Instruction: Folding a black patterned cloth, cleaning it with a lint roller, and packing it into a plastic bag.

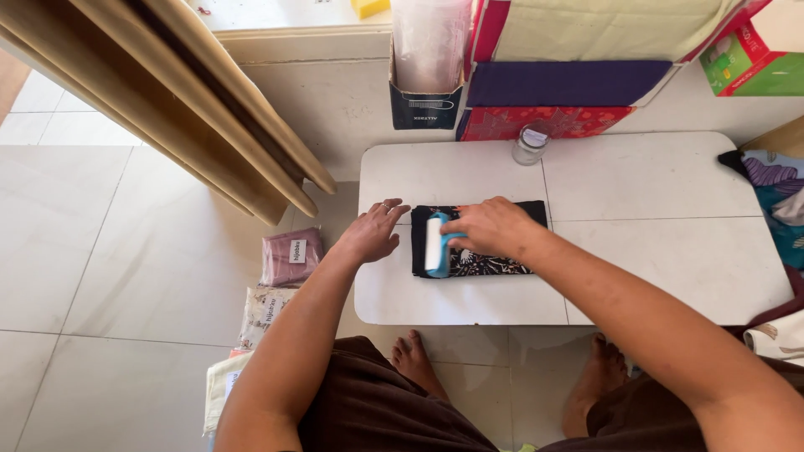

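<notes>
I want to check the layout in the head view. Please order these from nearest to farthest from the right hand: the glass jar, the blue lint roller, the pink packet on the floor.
1. Blue lint roller: held in the right hand, over the dark folded cloth.
2. Glass jar: on the white table, at its far edge.
3. Pink packet: on the floor, left of the table.

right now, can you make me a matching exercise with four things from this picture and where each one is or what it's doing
Things:
1. blue-handled lint roller with a white roll
2. small clear glass jar
3. pink packaged cloth
4. left hand

Places or states:
A. on the tiled floor, left of the low white table
B. flat on the table's left edge, beside the folded black patterned cloth
C. held by the right hand on the black cloth
D. standing at the back of the table

Pairs: 1-C, 2-D, 3-A, 4-B
</notes>
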